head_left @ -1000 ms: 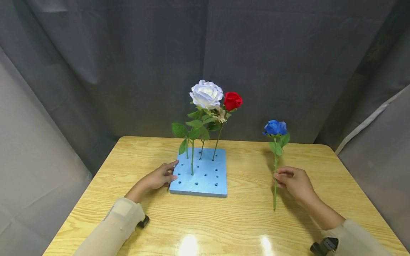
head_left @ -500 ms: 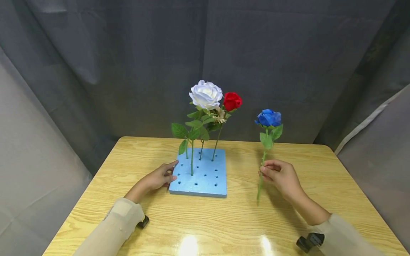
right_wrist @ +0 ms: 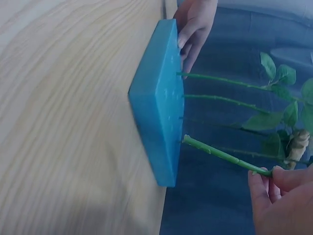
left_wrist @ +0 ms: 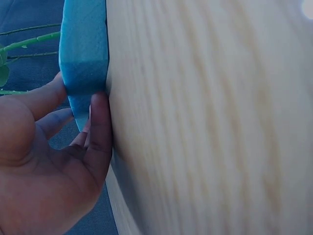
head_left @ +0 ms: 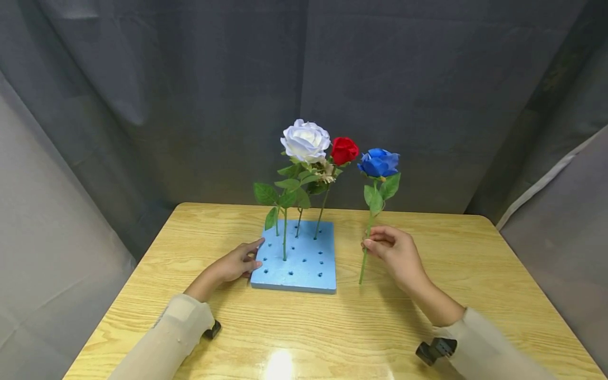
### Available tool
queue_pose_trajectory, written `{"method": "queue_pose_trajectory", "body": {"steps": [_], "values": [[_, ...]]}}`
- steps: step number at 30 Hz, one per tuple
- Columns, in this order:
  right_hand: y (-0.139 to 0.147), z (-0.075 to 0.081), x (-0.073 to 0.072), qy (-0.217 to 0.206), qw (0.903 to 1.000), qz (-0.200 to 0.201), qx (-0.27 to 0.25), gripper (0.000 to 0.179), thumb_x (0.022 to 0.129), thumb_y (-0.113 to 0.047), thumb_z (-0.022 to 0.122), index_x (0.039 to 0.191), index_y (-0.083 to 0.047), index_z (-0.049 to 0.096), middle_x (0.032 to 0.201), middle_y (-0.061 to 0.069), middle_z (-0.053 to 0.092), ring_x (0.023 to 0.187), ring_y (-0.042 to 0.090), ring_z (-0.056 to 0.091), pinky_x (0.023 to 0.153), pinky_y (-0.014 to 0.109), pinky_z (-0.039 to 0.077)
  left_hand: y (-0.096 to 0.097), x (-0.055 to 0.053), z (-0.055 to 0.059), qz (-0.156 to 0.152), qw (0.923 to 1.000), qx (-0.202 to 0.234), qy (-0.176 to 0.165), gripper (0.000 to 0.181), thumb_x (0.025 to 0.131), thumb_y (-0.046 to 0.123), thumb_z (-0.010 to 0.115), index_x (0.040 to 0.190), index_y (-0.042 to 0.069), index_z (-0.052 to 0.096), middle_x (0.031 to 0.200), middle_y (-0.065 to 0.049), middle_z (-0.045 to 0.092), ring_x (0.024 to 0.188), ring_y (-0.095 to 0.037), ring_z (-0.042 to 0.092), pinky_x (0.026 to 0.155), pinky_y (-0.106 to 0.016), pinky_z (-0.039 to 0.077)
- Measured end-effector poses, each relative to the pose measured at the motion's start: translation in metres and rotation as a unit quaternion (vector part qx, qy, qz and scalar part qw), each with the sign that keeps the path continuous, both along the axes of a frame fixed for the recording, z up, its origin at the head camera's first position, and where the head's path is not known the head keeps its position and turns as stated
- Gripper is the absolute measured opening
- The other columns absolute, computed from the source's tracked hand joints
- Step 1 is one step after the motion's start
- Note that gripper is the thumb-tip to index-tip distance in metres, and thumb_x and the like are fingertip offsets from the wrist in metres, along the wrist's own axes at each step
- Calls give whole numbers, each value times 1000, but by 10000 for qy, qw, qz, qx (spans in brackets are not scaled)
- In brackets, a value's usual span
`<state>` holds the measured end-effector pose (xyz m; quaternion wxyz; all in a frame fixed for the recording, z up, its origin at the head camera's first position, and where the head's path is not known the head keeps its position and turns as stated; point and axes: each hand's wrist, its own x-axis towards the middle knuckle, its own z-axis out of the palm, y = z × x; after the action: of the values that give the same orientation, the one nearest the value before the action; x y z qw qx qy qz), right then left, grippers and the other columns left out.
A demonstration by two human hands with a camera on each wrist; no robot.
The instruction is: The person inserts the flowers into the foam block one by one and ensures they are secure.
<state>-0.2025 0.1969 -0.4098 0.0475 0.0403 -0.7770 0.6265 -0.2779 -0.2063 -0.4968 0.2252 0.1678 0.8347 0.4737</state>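
Observation:
My right hand (head_left: 400,259) pinches the green stem (right_wrist: 222,155) of a blue artificial rose (head_left: 379,163) between thumb and fingers. The rose stands nearly upright just right of a light-blue foam board (head_left: 304,277) dotted with holes, its stem end hanging low. At the board's left edge, my left hand (head_left: 234,265) holds it, thumb on the upper edge and other fingers against the side (left_wrist: 84,78). In the board stand a white rose (head_left: 305,140), a red rose (head_left: 344,151) and a small pale flower (head_left: 328,171), partly hidden among the leaves.
The board lies on a light wooden table (head_left: 228,327) with rounded far corners. Dark grey curtains (head_left: 214,105) hang behind it, and lighter cloth (head_left: 47,237) hangs at the left. Several holes (head_left: 304,260) show in the board's front part.
My right hand has carried the blue rose leftward and slightly away from me, closer to the board. My left hand, the board and its flowers stay in place.

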Motion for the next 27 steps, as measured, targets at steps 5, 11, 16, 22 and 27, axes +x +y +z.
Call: {"method": "queue_pose_trajectory", "body": {"steps": [5,11,16,22,27], "values": [[-15,4,-5,68,9999,106,-118,31,98,3,68,126,15,59,108,26,66,90,12,72,83,30,60,0,0,0,-71,9999,0,93,68,108,10,55,166,8,18,153,-31,38,109,-25,65,84,-38,58],[-30,5,-11,209,9995,178,-179,25,97,3,68,120,13,62,108,28,67,91,15,73,81,29,61,0,0,0,-125,9998,33,127,68,108,9,54,166,7,18,151,-31,41,108,-25,66,83,-38,58],[-39,5,-15,393,9986,166,-297,22,97,4,69,116,12,63,107,28,67,91,19,74,83,34,61,0,0,0,-114,9998,63,119,68,108,9,54,166,7,18,151,-31,41,108,-25,66,83,-38,58],[-50,12,-14,658,9971,204,-337,19,96,4,70,113,10,65,106,29,67,94,29,73,82,33,61,0,1,1,-57,9999,49,78,68,108,10,54,166,9,18,152,-31,39,110,-25,65,84,-38,58],[-60,14,-15,688,9964,336,-376,19,96,3,70,113,11,65,106,27,68,90,20,73,84,35,61,1,1,1,0,10000,40,15,68,108,11,55,166,9,19,153,-32,37,114,-27,63,86,-40,58]]}}
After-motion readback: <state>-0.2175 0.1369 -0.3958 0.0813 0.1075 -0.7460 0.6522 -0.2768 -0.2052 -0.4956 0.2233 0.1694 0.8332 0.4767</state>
